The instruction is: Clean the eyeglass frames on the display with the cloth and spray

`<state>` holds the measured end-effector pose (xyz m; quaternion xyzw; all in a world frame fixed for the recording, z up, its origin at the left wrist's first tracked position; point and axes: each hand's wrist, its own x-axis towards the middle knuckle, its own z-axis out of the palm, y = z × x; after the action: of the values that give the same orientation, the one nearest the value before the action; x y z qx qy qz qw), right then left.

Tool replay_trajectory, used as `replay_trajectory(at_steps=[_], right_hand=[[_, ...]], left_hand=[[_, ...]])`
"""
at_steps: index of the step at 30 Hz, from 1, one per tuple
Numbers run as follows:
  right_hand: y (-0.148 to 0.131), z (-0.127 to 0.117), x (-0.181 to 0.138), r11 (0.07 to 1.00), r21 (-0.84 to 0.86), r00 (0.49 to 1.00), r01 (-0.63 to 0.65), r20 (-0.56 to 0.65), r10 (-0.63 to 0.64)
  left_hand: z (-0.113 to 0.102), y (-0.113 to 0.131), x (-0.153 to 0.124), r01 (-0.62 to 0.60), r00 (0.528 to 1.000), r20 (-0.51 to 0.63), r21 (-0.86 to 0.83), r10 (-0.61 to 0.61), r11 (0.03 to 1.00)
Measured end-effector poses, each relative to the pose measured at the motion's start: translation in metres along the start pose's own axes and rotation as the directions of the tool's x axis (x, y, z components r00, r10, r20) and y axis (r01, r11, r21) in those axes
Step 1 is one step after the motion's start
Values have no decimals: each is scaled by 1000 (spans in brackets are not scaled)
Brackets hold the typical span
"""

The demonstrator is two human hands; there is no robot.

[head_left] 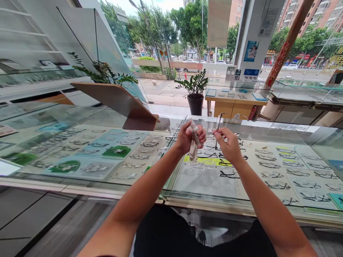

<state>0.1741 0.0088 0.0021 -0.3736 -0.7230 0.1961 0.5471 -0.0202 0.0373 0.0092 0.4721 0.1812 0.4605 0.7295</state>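
With the right hand, right of centre above the glass counter, pinches eyeglasses by one temple, likely sparing the lenses; with the left hand, near centre, clasps bottle and cloth together, probably freeing the other.

A matte black garment with a curved upper outline covers the body; shirt or trousers, it is hard to tell. Flanking the garment, the bare left forearm and right forearm taper smoothly to an ungloved left hand and right hand.
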Motion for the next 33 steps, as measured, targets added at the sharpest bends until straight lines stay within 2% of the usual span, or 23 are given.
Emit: replay_trajectory(at_steps=[6, 9, 12, 16, 28, 33], right_hand=[[-5, 0, -1, 990, 93, 993, -106, 64, 100], [-8, -1, -1, 980, 153, 986, -126, 127, 107], [-10, -1, -1, 966, 208, 970, -153, 216, 107], [-10, 0, -1, 941, 280, 955, -188, 276, 109], [-10, -2, -1, 925, 313, 935, -215, 339, 103], [-8, -3, 0, 916, 337, 942, -219, 317, 108]], left_hand=[[2, 3, 2, 26, 999, -26, 127, -23, 992], [1, -1, 4, 7, 997, -77, 240, 11, 971], [-1, -7, 4, -4, 990, -129, 391, 59, 920], [-3, -13, 4, -4, 988, -128, 562, 91, 827], [-3, -16, 2, -89, 983, -75, 602, 167, 794], [-3, -16, 1, -94, 977, -95, 608, 190, 788]])
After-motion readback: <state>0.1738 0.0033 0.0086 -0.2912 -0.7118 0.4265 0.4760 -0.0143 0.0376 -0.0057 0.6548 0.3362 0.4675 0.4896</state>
